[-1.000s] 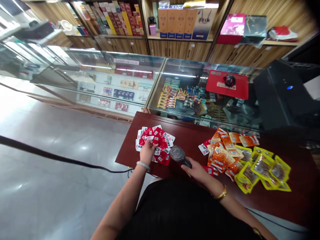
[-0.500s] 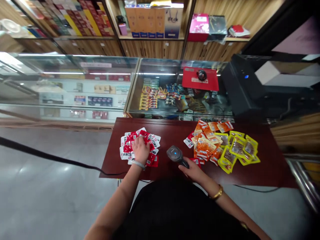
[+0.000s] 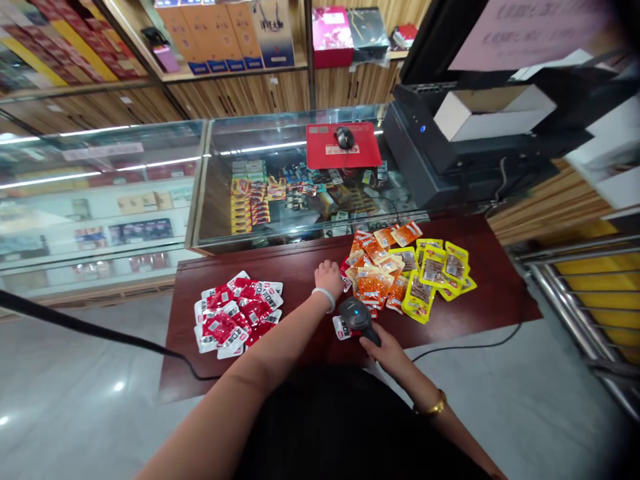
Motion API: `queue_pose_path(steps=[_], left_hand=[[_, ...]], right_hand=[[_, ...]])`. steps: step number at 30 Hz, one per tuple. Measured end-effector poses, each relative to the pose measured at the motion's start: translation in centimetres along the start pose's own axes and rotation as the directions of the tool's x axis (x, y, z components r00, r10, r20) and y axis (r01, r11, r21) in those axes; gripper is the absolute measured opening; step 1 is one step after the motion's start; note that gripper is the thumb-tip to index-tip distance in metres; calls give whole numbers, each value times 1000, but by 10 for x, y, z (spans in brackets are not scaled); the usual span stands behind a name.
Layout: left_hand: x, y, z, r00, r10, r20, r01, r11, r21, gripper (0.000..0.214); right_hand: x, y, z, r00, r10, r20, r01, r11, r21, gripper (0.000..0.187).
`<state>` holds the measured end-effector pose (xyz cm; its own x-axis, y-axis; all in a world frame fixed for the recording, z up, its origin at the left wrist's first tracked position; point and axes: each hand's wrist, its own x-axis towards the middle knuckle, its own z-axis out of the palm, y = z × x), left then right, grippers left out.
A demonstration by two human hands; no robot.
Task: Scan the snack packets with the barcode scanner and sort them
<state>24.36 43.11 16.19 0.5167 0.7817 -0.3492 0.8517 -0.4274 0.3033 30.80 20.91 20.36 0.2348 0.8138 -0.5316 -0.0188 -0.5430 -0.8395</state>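
Note:
My left hand is at the left edge of the orange packets, fingers curled over a red-and-white snack packet that it partly hides. My right hand grips the handle of a dark barcode scanner, whose small blue light is lit. Under the scanner head another red-and-white packet lies partly covered. A pile of similar red-and-white packets rests on the left of the table. Yellow packets with a clear middle lie right of the orange ones.
The dark red wooden table stands against a glass display case. On the glass are a red mat with a computer mouse and a black machine. A black cable crosses at left; metal rails stand at right.
My left hand has left the red-and-white pile and moved right to the packet beside the orange ones. The scanner is now above another red-and-white packet. The view has turned right.

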Motion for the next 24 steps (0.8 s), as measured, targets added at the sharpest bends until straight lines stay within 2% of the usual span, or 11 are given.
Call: queue_pose_path(steps=[3, 5, 8, 11, 16, 21, 24], left_hand=[[-1, -3, 5, 999, -30, 20, 30, 1000, 4, 47], [-5, -12, 3, 994, -79, 74, 84, 994, -65, 45], [-20, -37, -2, 976, -172, 134, 198, 956, -214, 46], [-45, -69, -7, 959, -260, 110, 282, 900, -332, 46], [-96, -111, -8, 946, -310, 98, 320, 839, -440, 39], [-130, -126, -10, 920, -382, 84, 373, 793, -481, 43], [-145, -134, -10, 904, -423, 67, 396, 766, -506, 47]], right_hand=[[-1, 6, -7, 999, 41, -32, -40, 999, 19, 58], [1, 4, -10, 999, 34, -26, -34, 999, 15, 57], [5, -7, -11, 1000, 20, -7, -20, 1000, 6, 54], [11, -25, -6, 999, 9, 43, -10, 1000, 11, 51], [30, -57, 16, 989, -61, 137, 65, 997, -30, 46], [50, -69, 45, 956, -109, 272, 151, 979, -137, 50], [54, -69, 59, 928, -80, 363, 138, 981, -137, 54]])
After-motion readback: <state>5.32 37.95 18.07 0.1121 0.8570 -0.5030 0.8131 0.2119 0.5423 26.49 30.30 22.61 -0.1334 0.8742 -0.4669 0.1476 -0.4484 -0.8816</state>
